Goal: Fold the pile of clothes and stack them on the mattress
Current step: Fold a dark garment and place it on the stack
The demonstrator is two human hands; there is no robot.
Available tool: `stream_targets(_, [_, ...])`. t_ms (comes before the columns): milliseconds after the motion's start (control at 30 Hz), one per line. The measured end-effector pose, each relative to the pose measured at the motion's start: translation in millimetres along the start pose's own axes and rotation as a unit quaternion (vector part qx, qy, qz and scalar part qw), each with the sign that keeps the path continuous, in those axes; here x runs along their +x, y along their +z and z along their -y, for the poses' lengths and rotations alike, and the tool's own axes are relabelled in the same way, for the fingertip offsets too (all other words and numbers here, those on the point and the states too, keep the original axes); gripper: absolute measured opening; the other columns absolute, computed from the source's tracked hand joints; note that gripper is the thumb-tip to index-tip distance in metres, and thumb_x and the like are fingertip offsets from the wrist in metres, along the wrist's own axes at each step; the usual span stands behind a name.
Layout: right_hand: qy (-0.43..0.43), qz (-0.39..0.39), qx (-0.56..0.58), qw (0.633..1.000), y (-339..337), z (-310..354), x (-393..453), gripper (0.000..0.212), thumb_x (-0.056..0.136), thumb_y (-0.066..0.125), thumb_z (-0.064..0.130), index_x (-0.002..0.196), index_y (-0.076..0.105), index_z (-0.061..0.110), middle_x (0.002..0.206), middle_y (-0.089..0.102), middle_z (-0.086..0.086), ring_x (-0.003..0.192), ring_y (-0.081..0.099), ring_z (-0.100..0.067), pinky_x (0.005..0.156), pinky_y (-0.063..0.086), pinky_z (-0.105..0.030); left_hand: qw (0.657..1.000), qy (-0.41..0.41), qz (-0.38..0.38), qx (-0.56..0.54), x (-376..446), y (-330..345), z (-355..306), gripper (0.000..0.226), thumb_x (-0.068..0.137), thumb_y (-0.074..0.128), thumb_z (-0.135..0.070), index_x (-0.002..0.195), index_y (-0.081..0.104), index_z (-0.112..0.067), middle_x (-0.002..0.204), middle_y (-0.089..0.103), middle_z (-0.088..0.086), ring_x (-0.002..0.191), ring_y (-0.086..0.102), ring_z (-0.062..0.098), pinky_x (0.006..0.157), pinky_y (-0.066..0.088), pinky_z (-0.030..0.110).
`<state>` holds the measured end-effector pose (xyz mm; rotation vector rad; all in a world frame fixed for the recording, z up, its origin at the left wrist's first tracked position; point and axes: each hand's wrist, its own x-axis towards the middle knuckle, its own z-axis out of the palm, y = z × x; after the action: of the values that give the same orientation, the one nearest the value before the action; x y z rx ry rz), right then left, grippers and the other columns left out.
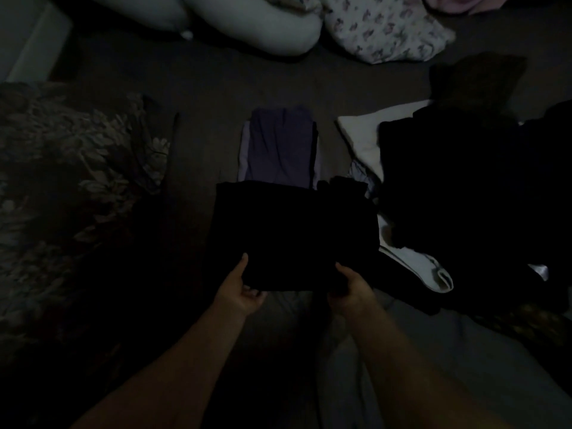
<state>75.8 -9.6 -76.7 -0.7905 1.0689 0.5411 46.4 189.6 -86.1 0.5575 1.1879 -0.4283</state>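
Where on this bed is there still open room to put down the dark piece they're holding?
Bare mattress lies between the brown floral cushion and the purple folded stack, and beyond that stack toward the pillows. The right side is crowded by the dark unfolded pile. Both the left hand and right hand grip the black garment.

You have two hands (240, 289) (349, 284) in view, one black garment (294, 230), one folded stack (280, 147), one dark clothes pile (464, 187), three pillows (247, 23) (387, 32) (71, 156).
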Motion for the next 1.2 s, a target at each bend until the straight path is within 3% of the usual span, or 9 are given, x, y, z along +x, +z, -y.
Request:
stream_targets(300, [-0.029,-0.155,-0.115,0.981,-80,-50,-47,0.021,0.077,0.069,0.006,0.092,0.060,-0.007,0.080,0.060,-0.018,0.058,0.063,-0.025,0.049,0.051,-0.031,0.995,-0.008,-0.099,-0.033,-55,-73,74,0.026,0.090,0.058,-0.037,0.089,0.060,-0.011,0.071,0.062,0.008,0.065,0.060,0.019,0.061,0.053,0.032])
stream_targets(367, [-0.011,-0.167,-0.154,0.974,-106,-66,-61,0.047,0.065,0.082,0.014,0.099,0.060,-0.011,0.095,0.063,-0.022,0.071,0.060,-0.031,0.058,0.049,-0.038,0.993,-0.052,-0.078,-0.068,-67,-104,99,0.042,0.094,0.049,-0.044,0.115,0.056,-0.008,0.107,0.061,0.014,0.103,0.055,0.027,0.084,0.043,0.040])
stream_targets(467, [-0.024,-0.154,-0.223,0.962,-129,-72,-89,0.009,0.087,0.063,0.009,0.085,0.062,0.000,0.096,0.064,-0.023,0.072,0.059,-0.027,0.068,0.050,-0.038,0.988,0.005,-0.131,0.086,-79,-142,130,0.073,0.080,0.064,-0.055,0.132,0.048,-0.007,0.133,0.053,0.018,0.115,0.055,0.033,0.088,0.045,0.038])
stream_targets(600, [-0.155,-0.143,-0.396,0.894,-142,-55,-91,0.044,0.073,0.078,0.034,0.096,0.066,-0.001,0.095,0.069,-0.020,0.085,0.065,-0.028,0.081,0.050,-0.042,0.757,0.270,-0.386,0.453,-95,-144,112,0.068,0.076,0.075,-0.022,0.130,0.043,0.005,0.126,0.048,0.034,0.117,0.046,0.049,0.095,0.042,0.049])
stream_targets(733, [-0.258,-0.171,-0.587,0.748,-117,-34,-73,0.047,0.075,0.078,0.031,0.106,0.059,0.002,0.105,0.065,-0.017,0.104,0.060,-0.033,0.081,0.046,-0.034,0.512,0.461,-0.103,0.717,-72,-118,78,0.033,0.079,0.049,-0.029,0.100,0.067,-0.010,0.100,0.063,0.011,0.091,0.059,0.031,0.078,0.051,0.038])
stream_targets(933, [-0.190,-0.049,-0.429,0.882,-49,-13,-36,0.054,0.087,0.066,0.025,0.132,0.050,0.000,0.132,0.055,-0.012,0.122,0.051,-0.028,0.102,0.040,-0.027,0.336,0.403,0.050,0.850,-31,-61,58,0.057,0.091,0.045,-0.037,0.143,0.035,-0.017,0.150,0.028,0.011,0.138,0.026,0.029,0.105,0.030,0.042])
stream_targets(1000, [-0.208,-0.084,-0.483,0.846,-39,0,-33,0.031,0.093,0.058,0.022,0.108,0.061,-0.005,0.106,0.063,-0.015,0.109,0.056,-0.034,0.087,0.044,-0.029,0.340,0.394,0.004,0.854,-25,-48,49,0.071,0.092,0.048,-0.039,0.151,0.010,-0.024,0.157,0.007,0.009,0.143,0.009,0.028,0.110,0.023,0.043])
stream_targets(1100, [-0.267,-0.110,-0.524,0.801,-32,18,-27,0.043,0.093,0.056,0.024,0.055,0.040,0.009,0.057,0.042,-0.005,0.057,0.047,-0.020,0.065,0.036,-0.028,0.467,0.381,-0.092,0.793,-23,-33,32,0.080,0.091,0.050,-0.040,0.150,-0.004,-0.031,0.158,0.004,0.010,0.143,0.009,0.033,0.108,0.027,0.049])
stream_targets(1200, [-0.350,-0.088,-0.467,0.807,-20,34,-32,0.016,0.091,0.060,0.019,0.084,0.054,0.007,0.073,0.057,-0.001,0.069,0.055,-0.013,0.059,0.043,-0.015,0.540,0.310,-0.117,0.774,-23,-37,19,0.076,0.093,0.047,-0.039,0.150,-0.002,-0.031,0.158,0.002,0.011,0.144,0.004,0.034,0.111,0.024,0.054])
